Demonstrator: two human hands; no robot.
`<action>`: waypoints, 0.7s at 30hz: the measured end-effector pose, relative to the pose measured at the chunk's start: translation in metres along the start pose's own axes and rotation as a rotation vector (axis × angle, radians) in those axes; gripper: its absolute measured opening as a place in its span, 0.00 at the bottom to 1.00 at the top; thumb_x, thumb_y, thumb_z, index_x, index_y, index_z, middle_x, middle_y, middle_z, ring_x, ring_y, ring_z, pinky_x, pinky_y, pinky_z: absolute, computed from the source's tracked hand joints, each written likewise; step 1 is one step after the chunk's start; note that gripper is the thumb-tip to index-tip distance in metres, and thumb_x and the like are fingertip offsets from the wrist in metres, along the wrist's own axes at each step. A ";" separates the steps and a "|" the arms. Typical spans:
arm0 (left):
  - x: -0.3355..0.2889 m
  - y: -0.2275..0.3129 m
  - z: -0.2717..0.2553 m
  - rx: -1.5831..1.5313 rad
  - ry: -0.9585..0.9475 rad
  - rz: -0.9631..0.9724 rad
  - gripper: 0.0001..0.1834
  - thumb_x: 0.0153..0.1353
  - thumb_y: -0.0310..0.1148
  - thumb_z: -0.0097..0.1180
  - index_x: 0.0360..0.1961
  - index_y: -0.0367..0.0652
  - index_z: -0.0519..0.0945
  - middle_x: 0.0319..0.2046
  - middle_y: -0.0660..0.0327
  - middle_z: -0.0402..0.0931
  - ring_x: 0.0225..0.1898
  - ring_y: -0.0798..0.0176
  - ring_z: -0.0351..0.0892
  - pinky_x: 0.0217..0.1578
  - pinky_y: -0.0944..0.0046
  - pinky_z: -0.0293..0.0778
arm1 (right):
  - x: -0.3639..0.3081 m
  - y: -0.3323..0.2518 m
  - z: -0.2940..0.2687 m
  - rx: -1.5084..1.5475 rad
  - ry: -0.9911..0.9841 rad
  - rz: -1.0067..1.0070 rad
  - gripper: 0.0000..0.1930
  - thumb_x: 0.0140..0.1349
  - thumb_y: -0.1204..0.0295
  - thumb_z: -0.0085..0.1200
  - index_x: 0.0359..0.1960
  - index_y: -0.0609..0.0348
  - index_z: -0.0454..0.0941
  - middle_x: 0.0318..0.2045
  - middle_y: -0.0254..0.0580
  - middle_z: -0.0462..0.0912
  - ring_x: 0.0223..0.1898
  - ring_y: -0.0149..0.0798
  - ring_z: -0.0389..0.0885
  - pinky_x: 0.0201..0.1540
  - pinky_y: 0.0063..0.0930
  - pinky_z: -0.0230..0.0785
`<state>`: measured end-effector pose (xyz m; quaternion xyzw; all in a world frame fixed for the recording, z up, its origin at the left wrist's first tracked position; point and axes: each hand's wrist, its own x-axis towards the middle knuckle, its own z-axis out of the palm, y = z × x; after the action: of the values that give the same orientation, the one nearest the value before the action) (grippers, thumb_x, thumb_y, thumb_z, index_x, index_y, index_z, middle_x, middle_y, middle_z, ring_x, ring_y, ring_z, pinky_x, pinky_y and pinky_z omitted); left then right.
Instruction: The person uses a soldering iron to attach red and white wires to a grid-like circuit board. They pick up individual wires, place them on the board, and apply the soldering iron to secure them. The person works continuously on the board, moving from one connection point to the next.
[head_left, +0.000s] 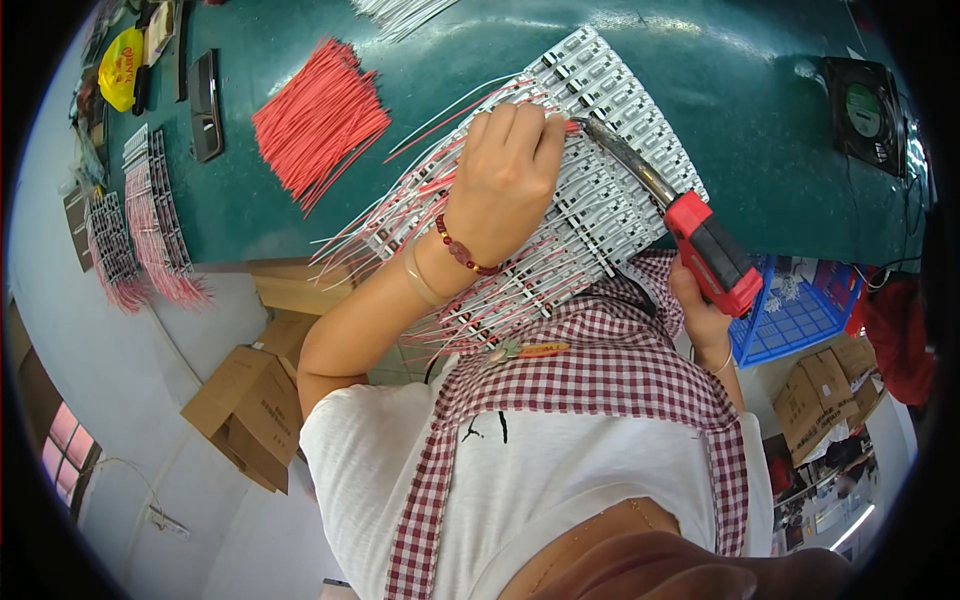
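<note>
One slip by the right hand (701,322) gripping a red-black plastic soldering gun (712,252) could burn the left hand (507,168) pinching thin red wire (572,127)

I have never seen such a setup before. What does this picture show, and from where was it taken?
There is no robot here: you see the two bare hands of a person, from above, through a wide head-worn camera, so straight edges look bent. The right hand holds a red-and-black soldering iron. The left hand is bent over a panel of circuit boards trailing red and white wires, near the iron's tip; what its fingers grip is hidden. The green table also bears a bundle of red wires and a dark smartphone.
</note>
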<state>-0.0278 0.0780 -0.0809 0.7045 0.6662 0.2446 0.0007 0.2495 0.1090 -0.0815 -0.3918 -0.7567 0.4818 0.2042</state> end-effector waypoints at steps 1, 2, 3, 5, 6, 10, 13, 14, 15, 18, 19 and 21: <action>0.000 0.000 0.000 0.002 0.000 -0.001 0.14 0.47 0.21 0.54 0.38 0.35 0.80 0.25 0.60 0.64 0.29 0.60 0.67 0.31 0.62 0.63 | -0.002 -0.001 0.000 0.032 0.015 0.036 0.10 0.59 0.77 0.56 0.42 0.66 0.76 0.27 0.36 0.76 0.25 0.27 0.73 0.28 0.22 0.65; 0.000 0.000 0.000 0.003 -0.001 -0.002 0.14 0.47 0.21 0.55 0.38 0.35 0.80 0.25 0.60 0.64 0.29 0.60 0.67 0.31 0.62 0.63 | -0.003 -0.001 0.001 0.065 0.030 0.071 0.10 0.59 0.77 0.56 0.42 0.65 0.76 0.28 0.36 0.77 0.27 0.28 0.74 0.29 0.22 0.66; 0.000 0.000 0.001 0.006 -0.001 -0.002 0.14 0.47 0.22 0.55 0.38 0.35 0.80 0.25 0.61 0.64 0.29 0.60 0.67 0.32 0.62 0.63 | -0.008 -0.005 0.001 0.161 0.056 0.162 0.11 0.57 0.77 0.58 0.43 0.64 0.77 0.31 0.37 0.79 0.30 0.29 0.76 0.33 0.24 0.68; -0.001 0.000 0.001 0.014 0.001 -0.004 0.14 0.47 0.22 0.55 0.38 0.35 0.80 0.25 0.61 0.64 0.30 0.60 0.67 0.32 0.62 0.63 | -0.011 -0.005 0.000 0.274 0.079 0.226 0.13 0.57 0.77 0.59 0.44 0.63 0.78 0.36 0.37 0.81 0.35 0.30 0.78 0.39 0.26 0.71; -0.002 0.000 0.001 0.018 -0.006 -0.008 0.14 0.48 0.22 0.54 0.38 0.35 0.80 0.26 0.61 0.64 0.30 0.60 0.67 0.32 0.62 0.63 | -0.011 -0.003 -0.001 0.292 0.077 0.201 0.14 0.58 0.77 0.58 0.46 0.64 0.77 0.37 0.37 0.81 0.36 0.30 0.78 0.40 0.26 0.71; 0.000 0.001 0.000 0.047 -0.038 -0.012 0.14 0.48 0.22 0.54 0.39 0.36 0.80 0.26 0.61 0.64 0.30 0.61 0.67 0.32 0.62 0.63 | -0.011 -0.003 -0.003 0.332 0.083 0.193 0.14 0.59 0.77 0.58 0.48 0.65 0.77 0.39 0.39 0.81 0.39 0.32 0.78 0.43 0.27 0.71; 0.001 0.000 -0.002 0.072 -0.057 -0.007 0.14 0.48 0.23 0.54 0.39 0.37 0.80 0.26 0.61 0.65 0.30 0.61 0.67 0.32 0.61 0.62 | -0.010 0.000 0.001 0.218 0.099 0.070 0.19 0.62 0.71 0.55 0.52 0.68 0.69 0.26 0.40 0.75 0.24 0.29 0.70 0.27 0.24 0.64; 0.001 0.000 -0.002 0.079 -0.063 -0.004 0.14 0.48 0.23 0.54 0.39 0.37 0.80 0.26 0.61 0.65 0.30 0.61 0.67 0.32 0.61 0.62 | -0.010 0.000 0.002 0.202 0.103 0.048 0.20 0.63 0.69 0.54 0.53 0.69 0.67 0.23 0.40 0.73 0.20 0.28 0.68 0.24 0.23 0.63; 0.001 0.000 -0.003 0.079 -0.029 0.008 0.15 0.48 0.23 0.54 0.39 0.37 0.80 0.26 0.61 0.64 0.30 0.61 0.67 0.32 0.62 0.62 | -0.011 0.001 0.002 0.218 0.108 0.055 0.21 0.63 0.69 0.55 0.53 0.69 0.67 0.23 0.40 0.73 0.20 0.29 0.68 0.24 0.23 0.63; -0.002 0.000 -0.003 0.050 0.036 0.040 0.15 0.48 0.23 0.55 0.40 0.37 0.80 0.26 0.62 0.64 0.30 0.61 0.66 0.32 0.62 0.62 | -0.014 0.000 0.003 0.252 0.115 0.089 0.21 0.63 0.67 0.55 0.52 0.69 0.67 0.22 0.39 0.73 0.20 0.29 0.68 0.24 0.23 0.63; -0.004 0.003 -0.002 0.022 0.036 0.042 0.15 0.48 0.23 0.55 0.40 0.37 0.80 0.25 0.62 0.64 0.29 0.61 0.66 0.31 0.62 0.62 | -0.016 0.000 0.003 0.286 0.109 0.112 0.20 0.62 0.69 0.55 0.52 0.69 0.69 0.25 0.39 0.74 0.23 0.29 0.70 0.27 0.24 0.64; -0.006 0.004 -0.001 -0.010 0.024 0.040 0.16 0.48 0.23 0.55 0.41 0.37 0.80 0.25 0.62 0.64 0.29 0.61 0.66 0.31 0.62 0.62 | -0.023 0.004 0.001 0.382 0.095 0.169 0.16 0.61 0.75 0.56 0.49 0.67 0.73 0.33 0.39 0.78 0.32 0.30 0.74 0.36 0.25 0.68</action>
<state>-0.0241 0.0712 -0.0802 0.7146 0.6508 0.2562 -0.0086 0.2642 0.0914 -0.0837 -0.4305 -0.6055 0.6130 0.2691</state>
